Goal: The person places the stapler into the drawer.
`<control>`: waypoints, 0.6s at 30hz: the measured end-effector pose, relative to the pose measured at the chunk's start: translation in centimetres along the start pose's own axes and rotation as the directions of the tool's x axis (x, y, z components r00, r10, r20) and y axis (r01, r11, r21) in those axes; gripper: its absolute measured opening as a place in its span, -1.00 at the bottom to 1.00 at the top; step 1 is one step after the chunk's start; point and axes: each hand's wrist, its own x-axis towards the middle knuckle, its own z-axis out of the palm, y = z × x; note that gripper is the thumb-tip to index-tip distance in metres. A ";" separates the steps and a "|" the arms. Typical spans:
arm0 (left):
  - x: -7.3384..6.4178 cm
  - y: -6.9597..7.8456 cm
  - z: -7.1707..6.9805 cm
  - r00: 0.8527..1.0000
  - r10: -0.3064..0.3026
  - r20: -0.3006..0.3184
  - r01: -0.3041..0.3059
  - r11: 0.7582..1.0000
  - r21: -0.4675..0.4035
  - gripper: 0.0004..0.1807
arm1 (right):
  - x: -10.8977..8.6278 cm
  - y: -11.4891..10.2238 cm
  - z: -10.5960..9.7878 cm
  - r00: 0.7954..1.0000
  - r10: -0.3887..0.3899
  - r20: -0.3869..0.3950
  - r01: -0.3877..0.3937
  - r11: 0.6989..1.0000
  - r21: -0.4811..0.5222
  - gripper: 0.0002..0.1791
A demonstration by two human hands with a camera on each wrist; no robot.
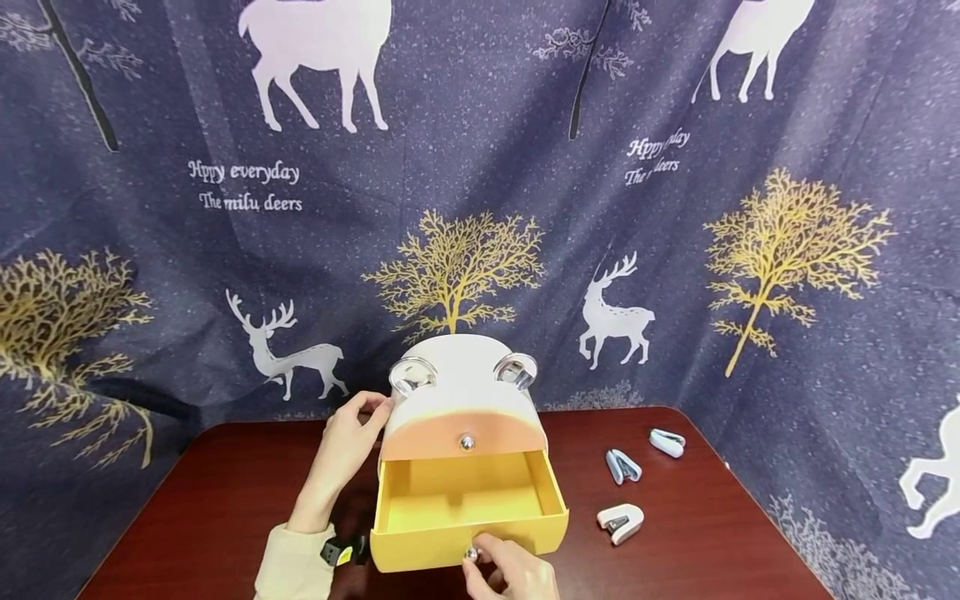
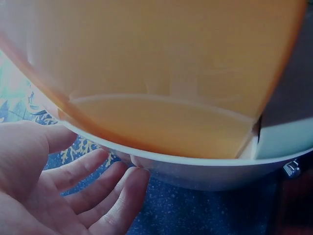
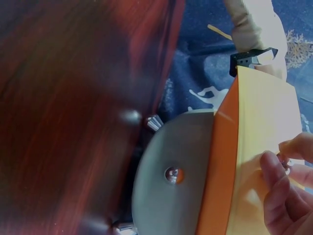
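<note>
A white storage box [image 1: 453, 367] with two chrome discs near its top stands at mid table. Its upper front is a peach panel [image 1: 442, 437] with a round silver knob. The yellow drawer [image 1: 405, 546] below is pulled well out, showing its inside. My left hand [image 1: 352, 442] rests on the box's left side, its fingers loosely bent against the wall; in the left wrist view that hand [image 2: 83, 186] lies by the curved edge. At the drawer front, my right hand [image 1: 513, 571] pinches the small silver knob [image 1: 471, 553] between thumb and fingers, seen closer in the right wrist view.
To the right of the box, several small staplers lie on the dark red table [image 1: 585, 467]: a white one [image 1: 621, 522], a light blue one [image 1: 623, 467] and a pale one [image 1: 667, 442]. A dark blue deer-print cloth [image 1: 480, 167] hangs behind the table.
</note>
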 end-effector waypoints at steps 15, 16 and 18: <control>-0.2 -0.2 -0.1 0.999 -0.009 0.031 0.010 0.999 -0.039 -0.69 | -0.8 -0.6 -0.3 1.000 0.000 -0.031 -0.002 0.998 -0.062 -0.56; -0.2 -0.2 -0.1 1.000 -0.007 0.030 0.009 0.999 -0.041 -0.69 | -0.8 -0.5 -0.4 1.000 -0.007 -0.023 0.005 0.997 -0.071 -0.57; -0.1 -0.2 0.0 1.000 -0.004 0.028 0.006 0.999 -0.043 -0.70 | -0.6 -0.2 -0.7 1.000 -0.018 0.004 0.019 0.996 -0.083 -0.62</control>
